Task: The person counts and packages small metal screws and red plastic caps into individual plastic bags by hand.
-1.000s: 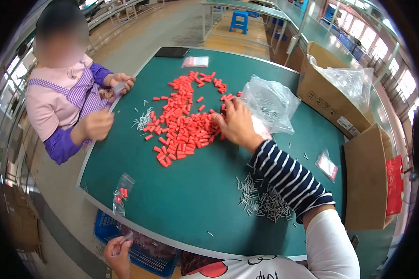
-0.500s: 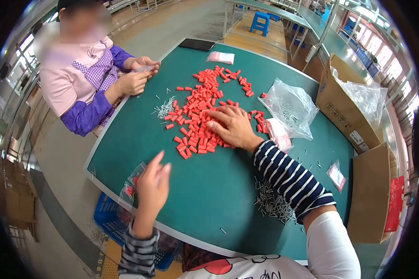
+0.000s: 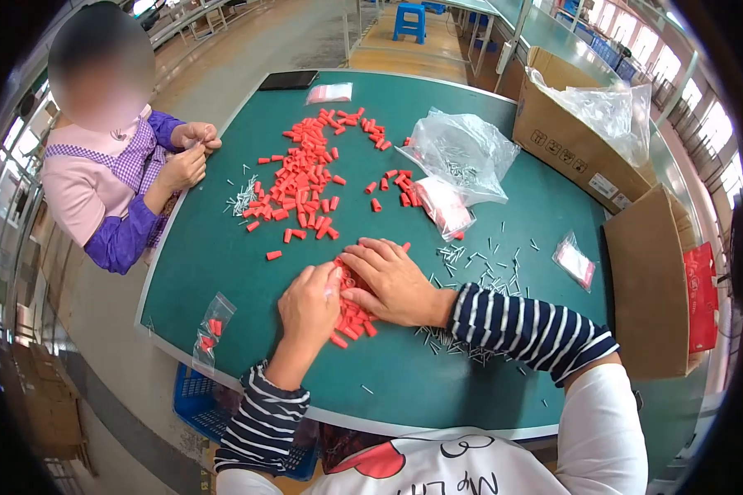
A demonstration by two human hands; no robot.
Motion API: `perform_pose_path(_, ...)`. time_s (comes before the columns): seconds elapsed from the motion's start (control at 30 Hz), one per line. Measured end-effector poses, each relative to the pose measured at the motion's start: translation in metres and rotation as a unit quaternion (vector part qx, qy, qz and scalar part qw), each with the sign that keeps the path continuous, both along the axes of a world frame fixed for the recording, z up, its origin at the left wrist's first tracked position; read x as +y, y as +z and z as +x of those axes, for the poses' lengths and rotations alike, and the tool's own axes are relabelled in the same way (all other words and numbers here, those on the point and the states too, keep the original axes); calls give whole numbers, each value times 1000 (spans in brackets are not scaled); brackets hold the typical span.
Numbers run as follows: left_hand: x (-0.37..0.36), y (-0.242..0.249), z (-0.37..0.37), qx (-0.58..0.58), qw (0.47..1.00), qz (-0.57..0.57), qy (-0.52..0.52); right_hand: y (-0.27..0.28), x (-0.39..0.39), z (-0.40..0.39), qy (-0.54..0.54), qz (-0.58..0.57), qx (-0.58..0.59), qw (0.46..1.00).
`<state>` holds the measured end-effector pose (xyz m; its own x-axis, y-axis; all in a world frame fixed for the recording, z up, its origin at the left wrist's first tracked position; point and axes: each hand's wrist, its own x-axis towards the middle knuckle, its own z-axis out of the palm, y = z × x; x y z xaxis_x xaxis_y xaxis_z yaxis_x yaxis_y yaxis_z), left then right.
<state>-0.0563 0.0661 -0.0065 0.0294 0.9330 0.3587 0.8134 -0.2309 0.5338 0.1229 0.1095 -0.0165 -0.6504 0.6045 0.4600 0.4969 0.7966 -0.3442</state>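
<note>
Small red plastic caps (image 3: 352, 322) lie heaped near the front of the green table, between and under my two hands. My left hand (image 3: 309, 304) curves around the left side of this heap, fingers bent against the caps. From the right, my right hand (image 3: 395, 285) cups over the same heap with its fingertips close to my left hand. Part of the heap is hidden beneath the fingers. A larger pile of red caps (image 3: 305, 169) lies farther back. Loose metal screws (image 3: 479, 280) are scattered beside and below my right forearm.
A co-worker's hands (image 3: 191, 157) hold something small at the left edge. A clear bag of screws (image 3: 462, 157), small zip bags (image 3: 213, 330), a dark flat object (image 3: 289, 80) and cardboard boxes (image 3: 582, 136) surround the work area. A blue basket (image 3: 191, 404) sits below.
My right hand has drawn part of the red caps toward me, away from the main pile. My left hand has come in from the left to meet them. The view has shifted.
</note>
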Motion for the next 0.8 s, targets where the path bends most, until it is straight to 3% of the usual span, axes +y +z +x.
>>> perform_pose_path(0.13,-18,1,20,-12,1000,-7,-19,10,-24,26,12,-20,-24,999)
perform_pose_path(0.17,-17,-10,20,-5,997,53,-55,10,-27,32,15,-28,-26,999)
perform_pose_path(0.3,-22,-7,11,-204,975,82,24,38,-39,62,-49,-1,34,998)
perform_pose_path(0.33,-34,19,8,-459,879,-110,65,47,-45,72,-57,-30,49,997)
perform_pose_path(0.4,-45,22,4,-669,737,-94,8,59,-60,89,-73,-91,81,990)
perform_pose_path(0.5,-62,28,6,-673,731,-112,5,54,-95,88,53,-21,53,997)
perform_pose_path(0.6,-66,42,21,-685,717,-122,45,39,-138,64,170,32,-57,983)
perform_pose_path(0.67,-69,35,24,-675,723,-145,3,15,-153,46,208,36,-35,977)
perform_pose_path(0.77,-79,35,32,-648,740,-181,-9,20,-138,49,129,45,-96,986)
perform_pose_path(0.8,-82,34,35,-643,745,-180,-6,23,-134,54,109,3,-46,993)
